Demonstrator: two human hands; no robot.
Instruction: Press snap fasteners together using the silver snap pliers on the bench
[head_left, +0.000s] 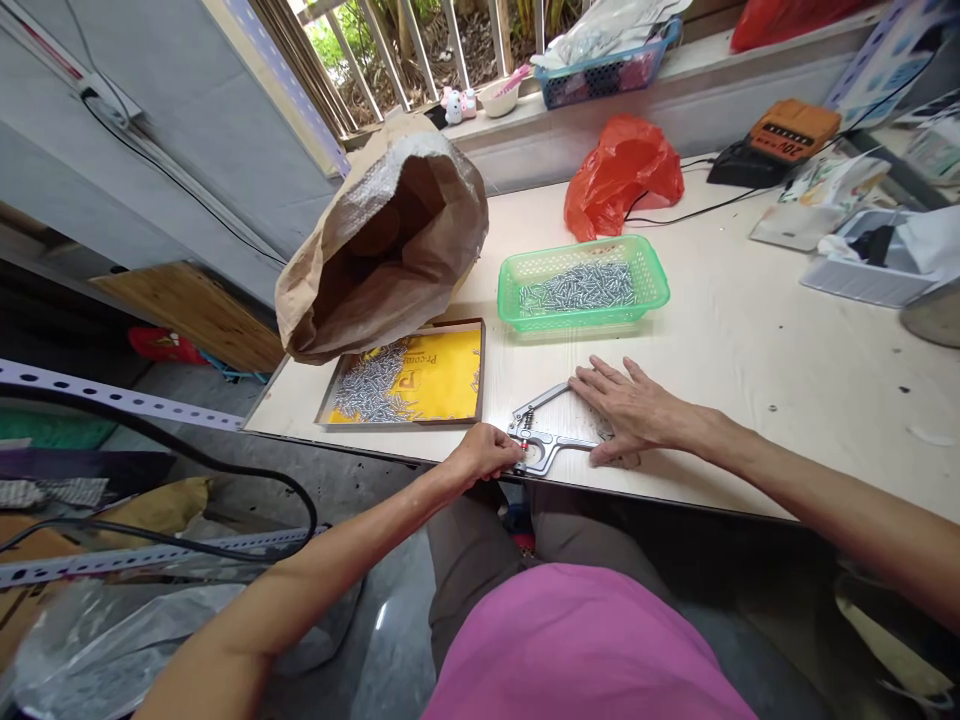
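Pinching at the head of a silver metal hand tool with two long handles (pixel 553 441), your left hand (pixel 487 452) has its fingers drawn together; you cannot tell whether a small piece sits between them. The tool lies on the pale wood-look tabletop (pixel 720 330), just right of those fingers, its handles splayed toward your right hand (pixel 634 408). That hand is palm down, fingers loosely spread and gripping nothing, the fingertips at the upper handle's end. Left of your left fingers is a shallow, dark-rimmed tray with a yellow bottom (pixel 454 375), partly covered in small silver metal pieces (pixel 375 385); a gaping brown paper sack (pixel 330 235) overhangs its far side. Beyond your right fingers stands a light-green perforated plastic basket (pixel 581 322) of similar pieces.
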